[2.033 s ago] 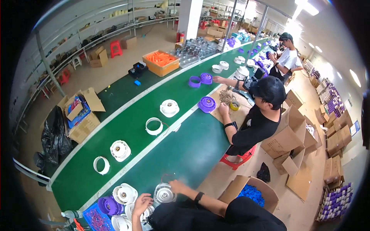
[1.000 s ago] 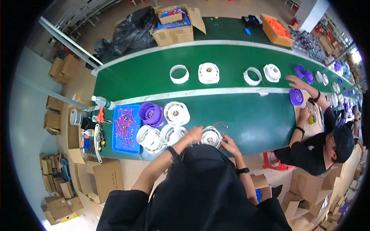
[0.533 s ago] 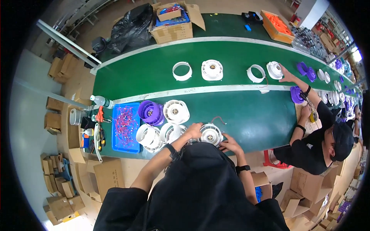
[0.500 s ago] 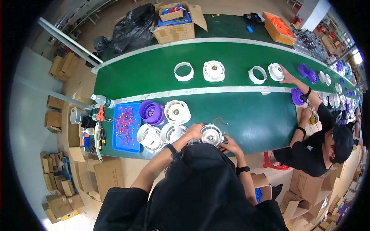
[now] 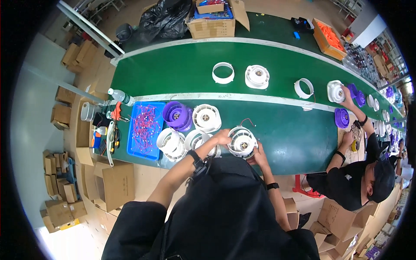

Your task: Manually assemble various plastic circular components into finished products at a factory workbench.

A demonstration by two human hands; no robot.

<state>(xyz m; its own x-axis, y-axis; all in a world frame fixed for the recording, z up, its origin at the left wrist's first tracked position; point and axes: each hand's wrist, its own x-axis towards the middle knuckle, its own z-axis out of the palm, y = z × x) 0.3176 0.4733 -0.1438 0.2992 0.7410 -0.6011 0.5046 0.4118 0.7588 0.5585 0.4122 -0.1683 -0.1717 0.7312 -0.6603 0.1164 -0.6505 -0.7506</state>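
Note:
A white round fan housing (image 5: 242, 141) with a brass-coloured centre is between my hands at the near edge of the green workbench. My left hand (image 5: 222, 137) grips its left rim, and my right hand (image 5: 259, 155) is wrapped round its lower right side. The housing looks slightly tilted. A thin red wire (image 5: 248, 120) shows just beyond it. Close to my left forearm are white fan housings with loose rings (image 5: 193, 141), another white housing (image 5: 206, 118) and a purple one (image 5: 177, 115).
A blue tray (image 5: 130, 145) of red wires lies left, beside a plastic bottle (image 5: 121, 97) and hand tools. On the conveyor belt (image 5: 173, 69) are white rings (image 5: 223, 73) and housings (image 5: 257, 76). At right, a co-worker's hand (image 5: 347, 97) holds a white housing (image 5: 335, 91).
The housing between my hands has tilted, and my right hand has closed against its side. The co-worker's white housing looks raised. The whole view has shifted.

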